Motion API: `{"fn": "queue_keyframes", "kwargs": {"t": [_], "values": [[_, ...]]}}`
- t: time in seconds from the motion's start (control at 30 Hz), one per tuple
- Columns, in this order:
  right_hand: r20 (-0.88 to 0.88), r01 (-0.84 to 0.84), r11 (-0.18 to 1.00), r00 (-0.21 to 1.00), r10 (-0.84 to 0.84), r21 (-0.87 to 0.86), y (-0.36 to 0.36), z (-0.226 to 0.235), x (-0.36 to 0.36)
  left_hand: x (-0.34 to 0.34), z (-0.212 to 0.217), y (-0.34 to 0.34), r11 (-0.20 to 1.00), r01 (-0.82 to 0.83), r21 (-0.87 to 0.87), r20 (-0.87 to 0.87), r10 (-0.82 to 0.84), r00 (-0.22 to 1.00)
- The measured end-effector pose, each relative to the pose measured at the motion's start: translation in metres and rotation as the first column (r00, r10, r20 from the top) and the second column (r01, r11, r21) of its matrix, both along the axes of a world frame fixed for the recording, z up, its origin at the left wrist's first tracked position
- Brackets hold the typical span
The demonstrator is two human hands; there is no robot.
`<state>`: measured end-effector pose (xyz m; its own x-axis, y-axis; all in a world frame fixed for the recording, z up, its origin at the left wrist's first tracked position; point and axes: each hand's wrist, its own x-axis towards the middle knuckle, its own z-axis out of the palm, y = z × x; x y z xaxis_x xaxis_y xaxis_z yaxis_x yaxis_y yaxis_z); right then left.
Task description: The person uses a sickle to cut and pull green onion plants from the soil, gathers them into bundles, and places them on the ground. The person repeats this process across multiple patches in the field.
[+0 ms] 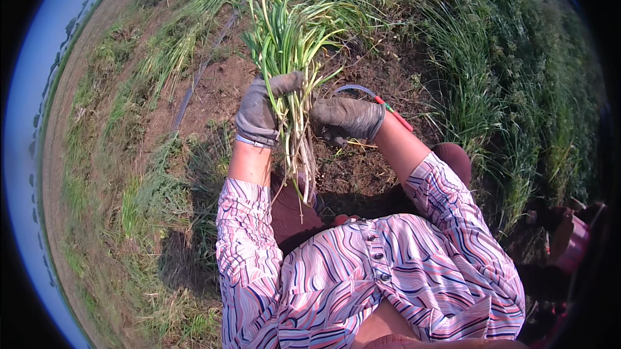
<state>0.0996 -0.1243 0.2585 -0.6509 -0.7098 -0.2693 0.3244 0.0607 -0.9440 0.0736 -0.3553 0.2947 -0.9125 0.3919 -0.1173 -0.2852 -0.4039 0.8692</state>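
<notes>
A bunch of long, flat-leaved green plants (288,45) with pale stems, much like garlic chives, stands upright before me, leaves up and stem ends down. My left hand (260,113), in a grey soiled glove, is wrapped round it at mid-height, thumb across the front. From the other side, my right hand (349,118), gloved alike, reaches the stems with curled fingers; whatever they pinch there is hidden. Just behind my right wrist is a sickle (396,115) with a red handle and thin curved blade, seemingly on the soil and apart from the hand.
Bare brown soil (223,84) lies beyond the bunch. Tall green grassy plants (475,90) grow thickly on the right. A dark flat strip (189,97) runs along the ground at left, beside cut or flattened grass (194,22). A pinkish object (572,239) sits at lower right, too dark to identify.
</notes>
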Motion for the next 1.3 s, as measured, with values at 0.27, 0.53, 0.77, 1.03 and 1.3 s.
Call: {"fn": "queue_keyframes", "kwargs": {"t": [0.27, 0.53, 0.77, 1.03, 1.3], "values": [[-0.074, 0.002, 0.911, 0.997, 0.031, 0.412, 0.003, 0.002, 0.013, 0.004, -0.022, -0.009, 0.986, -0.125, 0.108, 0.116, 0.112, 0.987], [-0.419, 0.166, 0.638, 0.867, 0.268, 0.752, -0.016, -0.01, 0.044, 0.011, -0.006, -0.018, 0.987, -0.155, 0.034, 0.068, 0.152, 0.986], [-0.086, -0.252, 0.313, 0.637, 0.766, 0.916, 0.032, -0.154, 0.136, -0.051, -0.023, -0.118, 0.938, -0.295, 0.183, -0.125, 0.32, 0.939], [-0.293, 0.121, 0.372, 0.843, 0.452, 0.92, 0.026, -0.109, 0.075, -0.034, -0.014, -0.113, 0.875, -0.484, 0.035, -0.141, 0.483, 0.864], [0.029, -0.092, 0.171, 0.939, 0.342, 0.981, 0.019, -0.145, 0.008, -0.046, -0.022, -0.144, 0.812, -0.582, 0.032, -0.164, 0.579, 0.799]]}}
